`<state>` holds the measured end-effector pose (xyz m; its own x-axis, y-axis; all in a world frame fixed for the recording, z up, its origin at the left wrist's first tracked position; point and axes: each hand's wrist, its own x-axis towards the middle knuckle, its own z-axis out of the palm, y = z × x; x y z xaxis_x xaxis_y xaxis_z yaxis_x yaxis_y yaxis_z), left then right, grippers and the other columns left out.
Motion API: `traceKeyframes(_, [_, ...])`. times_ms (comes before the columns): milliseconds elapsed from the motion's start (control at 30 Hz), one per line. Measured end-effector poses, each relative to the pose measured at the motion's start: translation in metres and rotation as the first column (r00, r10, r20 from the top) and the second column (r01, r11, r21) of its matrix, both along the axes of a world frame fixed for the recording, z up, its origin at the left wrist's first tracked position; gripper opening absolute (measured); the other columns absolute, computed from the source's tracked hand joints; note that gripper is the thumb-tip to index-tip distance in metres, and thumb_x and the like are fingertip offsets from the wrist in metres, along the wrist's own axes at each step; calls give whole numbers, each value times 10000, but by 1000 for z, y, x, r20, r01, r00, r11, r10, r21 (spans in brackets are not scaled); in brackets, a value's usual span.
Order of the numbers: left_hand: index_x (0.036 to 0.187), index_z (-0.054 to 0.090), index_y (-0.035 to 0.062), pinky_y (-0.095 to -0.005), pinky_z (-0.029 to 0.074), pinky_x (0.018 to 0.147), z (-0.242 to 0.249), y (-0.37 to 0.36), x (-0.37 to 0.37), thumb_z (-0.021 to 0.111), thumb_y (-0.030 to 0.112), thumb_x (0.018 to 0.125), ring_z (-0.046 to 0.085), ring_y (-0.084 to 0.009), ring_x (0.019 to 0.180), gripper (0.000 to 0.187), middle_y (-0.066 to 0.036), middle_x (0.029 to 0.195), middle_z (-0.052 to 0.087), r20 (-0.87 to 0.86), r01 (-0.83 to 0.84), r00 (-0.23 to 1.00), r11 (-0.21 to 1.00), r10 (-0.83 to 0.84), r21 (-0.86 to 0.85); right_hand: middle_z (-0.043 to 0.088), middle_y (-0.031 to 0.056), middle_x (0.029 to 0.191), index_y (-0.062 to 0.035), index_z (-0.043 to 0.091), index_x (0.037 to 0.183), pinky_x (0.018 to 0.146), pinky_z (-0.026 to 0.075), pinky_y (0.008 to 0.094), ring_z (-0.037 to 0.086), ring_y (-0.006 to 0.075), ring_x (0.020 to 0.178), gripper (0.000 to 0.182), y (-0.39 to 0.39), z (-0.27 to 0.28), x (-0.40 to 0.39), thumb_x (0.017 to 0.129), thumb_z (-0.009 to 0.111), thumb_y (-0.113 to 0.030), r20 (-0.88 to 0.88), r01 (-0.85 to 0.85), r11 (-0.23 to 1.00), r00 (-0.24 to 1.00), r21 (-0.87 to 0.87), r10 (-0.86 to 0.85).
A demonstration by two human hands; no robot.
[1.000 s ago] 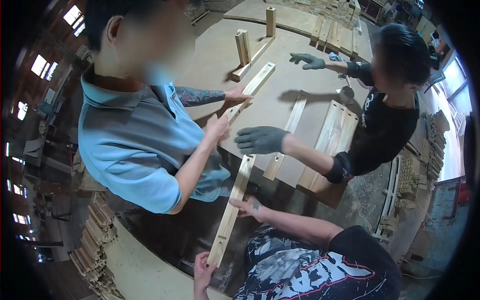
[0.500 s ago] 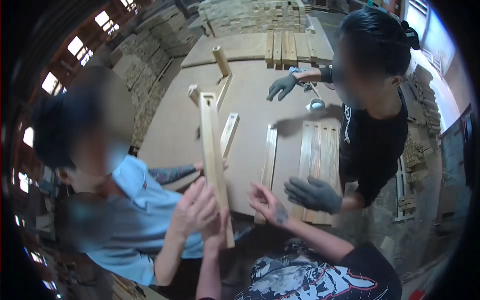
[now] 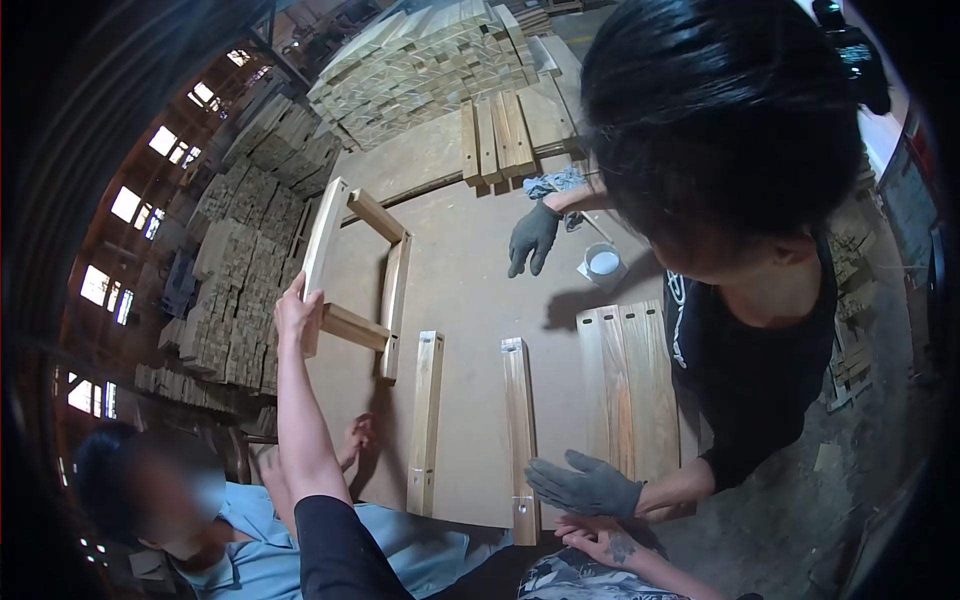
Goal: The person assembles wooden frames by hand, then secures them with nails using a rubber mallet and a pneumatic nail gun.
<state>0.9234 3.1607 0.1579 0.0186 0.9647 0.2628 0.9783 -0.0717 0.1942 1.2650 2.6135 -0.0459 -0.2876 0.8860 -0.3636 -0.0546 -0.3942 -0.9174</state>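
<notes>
My left hand (image 3: 298,318) is closed around the lower part of an upright pale wooden bar (image 3: 324,245). The bar stands against the ends of two crosspieces (image 3: 357,327), which join a second bar (image 3: 396,290) lying on the table. Low at the right, my right hand (image 3: 598,541) has its fingers stretched out and holds nothing visible. It is just below a co-worker's gloved hand (image 3: 585,485) and near the end of a loose bar (image 3: 518,430). Another loose bar (image 3: 426,425) lies between my hands.
A co-worker in black (image 3: 760,340) leans in at the right, another gloved hand (image 3: 534,240) over the table (image 3: 460,260). A person in light blue (image 3: 390,545) is at lower left, one hand (image 3: 357,440) near the table edge. Boards (image 3: 625,385), a white cup (image 3: 603,262) and stacked wood (image 3: 420,85) are around.
My left hand has carried the bar forward and left, onto the crosspieces. The light-blue worker's hand has left the bar. My right hand has dropped back toward me. The view has shifted.
</notes>
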Motion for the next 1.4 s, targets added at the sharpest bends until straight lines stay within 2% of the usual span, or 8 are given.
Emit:
traceKeyframes(100, [1405,534,233,-426,515,932,-6,5,-4,731,393,813,657,-336,1088,644,-169,1172,682,0,-3,1000,999,3,-35,696,90,1141,-21,537,1337,889,526,265,682,127,983,401,0,-4,-4,974,591,-181,-117,68,997,991,-47,-73])
traceKeyframes(467, [1435,489,296,-476,531,854,-26,16,-25,699,467,824,673,-376,1005,669,-189,1098,698,-150,36,988,999,-35,8,698,113,1143,-32,549,1337,887,533,274,684,138,985,386,12,3,-6,971,599,-142,-96,-2,992,995,-124,-10])
traceKeyframes(667, [1420,490,221,-504,503,880,-12,-13,-1,736,441,807,642,-375,1068,696,-213,1125,673,-261,-76,963,997,65,-33,700,105,1138,-37,557,1327,888,530,274,681,130,979,373,7,11,-6,976,597,-154,-50,-27,992,999,-121,21])
traceKeyframes(867, [1411,464,182,-532,490,875,-22,-26,-14,763,382,797,608,-411,1094,712,-196,1166,617,-144,-16,989,997,26,73,694,89,1159,-35,544,1330,904,514,254,669,95,972,373,-11,9,-7,971,590,-120,-25,-35,996,999,-83,33])
traceKeyframes(1067, [1393,473,192,-547,451,920,-54,-48,-22,742,328,826,581,-379,1110,642,-181,1171,579,-204,-212,946,957,252,200,701,87,1149,-61,549,1336,863,527,263,675,106,953,404,-48,5,-5,971,620,-218,3,-23,992,1000,-127,24])
traceKeyframes(1267, [1458,429,205,-573,393,995,-70,-80,-30,709,294,861,495,-359,1243,665,-174,1287,524,-150,-285,933,927,326,244,690,88,1172,-69,551,1341,914,511,263,660,110,1011,401,-74,14,-6,974,614,-216,37,-59,993,997,-105,63])
traceKeyframes(1333, [1443,447,198,-568,386,1004,-82,-97,-30,706,292,862,483,-362,1252,642,-172,1297,517,-96,-291,936,897,339,332,686,87,1178,-72,551,1342,944,500,269,654,122,1046,398,-82,25,-6,978,608,-224,27,-66,990,997,-127,70])
traceKeyframes(1400, [1365,479,83,-521,388,1028,-83,-128,-1,693,262,840,480,-425,1232,595,-269,1321,496,125,-412,910,826,395,385,687,87,1175,-72,551,1341,948,500,273,654,129,1059,400,-95,20,-8,978,606,-231,29,-76,992,996,-101,79])
